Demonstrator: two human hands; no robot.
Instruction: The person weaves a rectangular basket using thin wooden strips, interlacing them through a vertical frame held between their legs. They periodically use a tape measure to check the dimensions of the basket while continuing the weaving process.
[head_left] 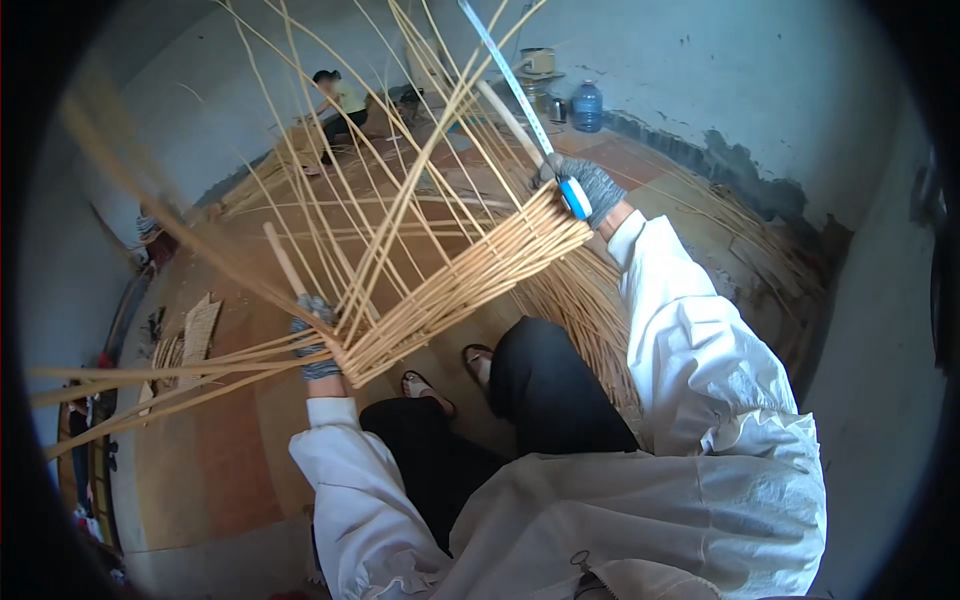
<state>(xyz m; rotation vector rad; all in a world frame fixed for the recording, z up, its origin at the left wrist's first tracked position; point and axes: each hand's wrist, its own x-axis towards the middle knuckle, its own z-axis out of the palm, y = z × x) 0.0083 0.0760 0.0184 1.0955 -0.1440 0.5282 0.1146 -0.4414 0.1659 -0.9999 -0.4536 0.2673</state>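
A partly woven rattan frame with long loose canes standing up from it spans the space between my gloved hands. My left hand is closed round its lower left corner, where canes fan out leftward and a pale thicker stick rises. At the upper right end my right hand holds a white and blue tape measure against the weave, its blade extended upward and slightly left, beside another pale stick. Some fingers of both hands are hidden by the canes and tape.
A person sits at the back among canes. A blue water jug and a pot stand by the back wall. Cane bundles lie on the floor at the right, woven pieces at the left.
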